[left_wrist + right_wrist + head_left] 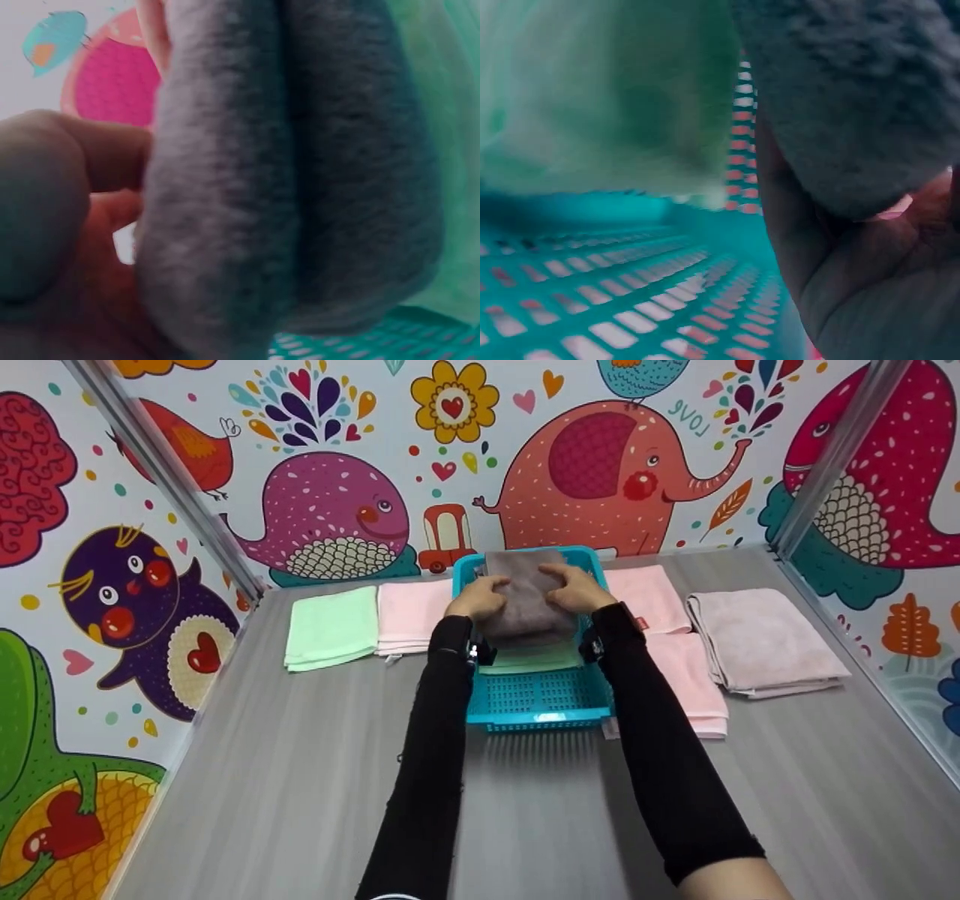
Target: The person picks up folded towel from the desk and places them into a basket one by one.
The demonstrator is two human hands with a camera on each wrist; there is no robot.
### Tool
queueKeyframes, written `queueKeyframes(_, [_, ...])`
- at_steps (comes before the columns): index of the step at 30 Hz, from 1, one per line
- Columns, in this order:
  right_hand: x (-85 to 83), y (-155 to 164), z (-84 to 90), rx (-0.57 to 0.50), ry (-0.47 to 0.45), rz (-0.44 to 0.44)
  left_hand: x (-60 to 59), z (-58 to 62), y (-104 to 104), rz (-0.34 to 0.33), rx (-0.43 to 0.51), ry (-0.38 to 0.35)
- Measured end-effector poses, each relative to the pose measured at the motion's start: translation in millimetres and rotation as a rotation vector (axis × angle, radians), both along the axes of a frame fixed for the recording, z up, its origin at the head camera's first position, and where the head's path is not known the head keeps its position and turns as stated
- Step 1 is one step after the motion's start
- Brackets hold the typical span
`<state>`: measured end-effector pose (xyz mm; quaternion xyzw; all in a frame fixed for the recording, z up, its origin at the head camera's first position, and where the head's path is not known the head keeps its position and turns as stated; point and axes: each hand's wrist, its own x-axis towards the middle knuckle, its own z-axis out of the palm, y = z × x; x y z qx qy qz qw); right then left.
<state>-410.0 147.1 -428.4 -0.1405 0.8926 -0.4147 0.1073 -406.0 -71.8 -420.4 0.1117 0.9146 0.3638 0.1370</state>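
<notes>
Grey wood-grain table (300,795), bearing flat folded terry towels: one mauve (757,641), several pink (409,615), one mint (331,628). Turquoise plastic basket (536,701), rectangular with slotted lattice walls, containing a folded green towel (536,660). Fuzzy grey folded towel (525,596), held over the basket, left hand (478,598) and right hand (576,589) curled around its sides.

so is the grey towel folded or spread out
Folded: the grey towel is a compact bundle with a doubled edge, held by both hands over the basket.
</notes>
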Motion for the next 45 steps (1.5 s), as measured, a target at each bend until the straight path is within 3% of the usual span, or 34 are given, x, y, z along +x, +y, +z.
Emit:
queueKeyframes(12, [-2.0,-6.7,-22.2,0.254,-0.054,-0.047,-5.4,-18.0,10.4,-0.066,-0.257,-0.142])
queueKeyframes(17, [-4.3,-9.7,-26.9,0.363,-0.064,-0.065,-5.3,-20.9,14.7,-0.074,-0.353,-0.143])
queueKeyframes(26, [3.5,-13.7,-23.7,0.444,-0.11,-0.024,0.3,-21.7,16.5,-0.047,-0.4,-0.148])
queueKeyframes(30, [2.2,-13.6,-24.8,0.466,-0.105,-0.011,0.2,-21.6,16.4,-0.07,-0.394,-0.126])
queueKeyframes(45, [2.7,-10.2,-18.1,0.444,-0.121,-0.009,-2.9,-22.8,18.0,-0.048,-0.392,-0.135])
